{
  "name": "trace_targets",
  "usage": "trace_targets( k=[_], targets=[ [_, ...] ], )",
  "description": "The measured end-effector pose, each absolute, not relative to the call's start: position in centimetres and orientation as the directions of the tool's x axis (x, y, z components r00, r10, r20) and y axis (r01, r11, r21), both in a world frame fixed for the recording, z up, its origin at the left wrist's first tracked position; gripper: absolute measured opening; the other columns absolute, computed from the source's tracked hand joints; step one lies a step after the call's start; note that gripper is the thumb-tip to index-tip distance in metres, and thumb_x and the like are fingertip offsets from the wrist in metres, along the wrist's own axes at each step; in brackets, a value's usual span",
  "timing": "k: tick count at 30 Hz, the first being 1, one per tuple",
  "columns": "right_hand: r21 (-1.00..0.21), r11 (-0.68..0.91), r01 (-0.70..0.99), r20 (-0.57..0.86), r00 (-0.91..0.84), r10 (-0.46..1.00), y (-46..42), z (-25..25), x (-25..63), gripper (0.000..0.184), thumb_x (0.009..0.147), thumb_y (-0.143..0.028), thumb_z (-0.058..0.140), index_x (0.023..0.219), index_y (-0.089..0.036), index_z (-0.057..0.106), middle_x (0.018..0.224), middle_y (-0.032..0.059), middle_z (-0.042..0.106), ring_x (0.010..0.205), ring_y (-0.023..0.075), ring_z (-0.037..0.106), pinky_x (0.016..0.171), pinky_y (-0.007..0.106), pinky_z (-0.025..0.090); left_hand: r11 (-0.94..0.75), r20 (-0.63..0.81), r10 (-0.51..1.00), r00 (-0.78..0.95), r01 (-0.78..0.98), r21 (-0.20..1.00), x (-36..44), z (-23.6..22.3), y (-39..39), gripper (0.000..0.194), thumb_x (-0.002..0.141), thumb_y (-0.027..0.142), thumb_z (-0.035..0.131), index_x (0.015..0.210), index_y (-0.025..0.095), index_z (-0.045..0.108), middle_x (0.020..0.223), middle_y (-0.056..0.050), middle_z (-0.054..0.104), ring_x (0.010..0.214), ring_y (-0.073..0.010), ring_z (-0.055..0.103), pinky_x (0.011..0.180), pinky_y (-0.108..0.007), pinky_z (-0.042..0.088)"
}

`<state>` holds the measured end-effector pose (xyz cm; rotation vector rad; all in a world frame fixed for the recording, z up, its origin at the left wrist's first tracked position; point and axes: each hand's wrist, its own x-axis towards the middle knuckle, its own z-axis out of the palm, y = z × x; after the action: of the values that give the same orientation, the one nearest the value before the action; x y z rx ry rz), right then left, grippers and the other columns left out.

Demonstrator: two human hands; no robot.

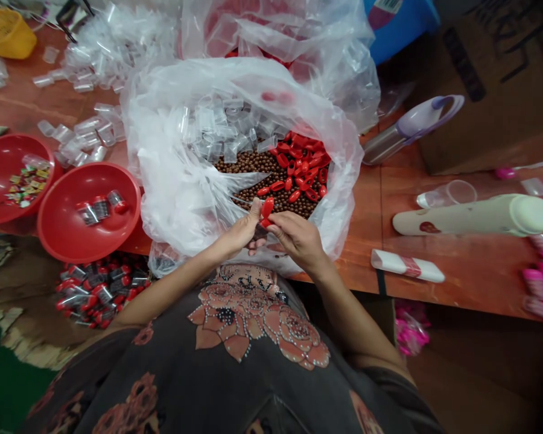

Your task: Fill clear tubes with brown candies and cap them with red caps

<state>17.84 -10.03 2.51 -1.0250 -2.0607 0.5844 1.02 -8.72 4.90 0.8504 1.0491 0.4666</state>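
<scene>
A reddish-brown wooden workbench (416, 283) spans the frame, and at centre a large clear polythene bag (163, 181) holds small transparent plastic capsules (221, 126), round brown beads (253, 175) and glossy red oval pieces (296, 169). Near the bag's lower edge, the right hand (298, 238) appears closed on a red oval piece (267, 208). The left hand (238, 232) is just beside it, though whether it grips, I cannot tell. The piece looks light, stiff and slippery, best pinched across its narrow sides.
</scene>
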Motion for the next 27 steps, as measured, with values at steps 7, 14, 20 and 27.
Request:
trace_targets(
  k=[7,14,20,27],
  targets=[
    [-0.534,0.655,0.535,0.503,-0.422,0.754,-10.2,2.2,17.5,0.034,0.1,-0.03,0.05,0.133,-0.024,0.058,0.11,0.0083,0.071,0.099,0.0207,0.066,0.085,0.037,0.056,0.604,-0.549,0.723,0.418,0.003,0.797,1.3,5.0,-8.7,0.078,0.088,0.081,0.018,0.078,0.018,0.063,0.045,0.001,0.041,0.036,-0.0089,0.036,0.038,-0.022,0.034],
    [-0.5,0.566,0.655,0.466,-0.348,0.814,-10.4,2.3,16.3,0.077,0.088,-0.05,0.065,0.15,-0.023,0.029,0.134,0.0143,0.058,0.125,0.03,0.053,0.105,0.048,0.047,0.542,-0.464,0.819,0.338,-0.187,0.819,1.7,4.6,-7.8,0.078,0.093,0.073,0.011,0.089,0.018,0.065,0.057,-0.005,0.059,0.052,-0.0132,0.057,0.04,-0.019,0.035],
    [-0.327,0.63,0.704,0.505,-0.433,0.746,-9.9,2.2,16.6,0.067,0.09,-0.048,0.061,0.145,-0.021,0.035,0.133,0.0142,0.059,0.125,0.0303,0.054,0.111,0.052,0.04,0.569,-0.523,0.815,0.247,-0.178,0.803,2.3,3.2,-7.9,0.076,0.096,0.069,0.01,0.09,0.016,0.065,0.06,-0.006,0.062,0.057,-0.0162,0.062,0.045,-0.023,0.044],
    [-0.379,0.631,0.677,0.446,-0.463,0.766,-9.2,0.8,17.3,0.056,0.082,-0.048,0.066,0.13,-0.024,0.051,0.124,0.011,0.067,0.116,0.0299,0.061,0.109,0.053,0.039,0.671,-0.571,0.73,0.375,-0.232,0.705,2.1,3.9,-8.2,0.082,0.093,0.073,0.011,0.091,0.015,0.068,0.056,-0.008,0.061,0.058,-0.0178,0.063,0.049,-0.026,0.048]
  ],
)
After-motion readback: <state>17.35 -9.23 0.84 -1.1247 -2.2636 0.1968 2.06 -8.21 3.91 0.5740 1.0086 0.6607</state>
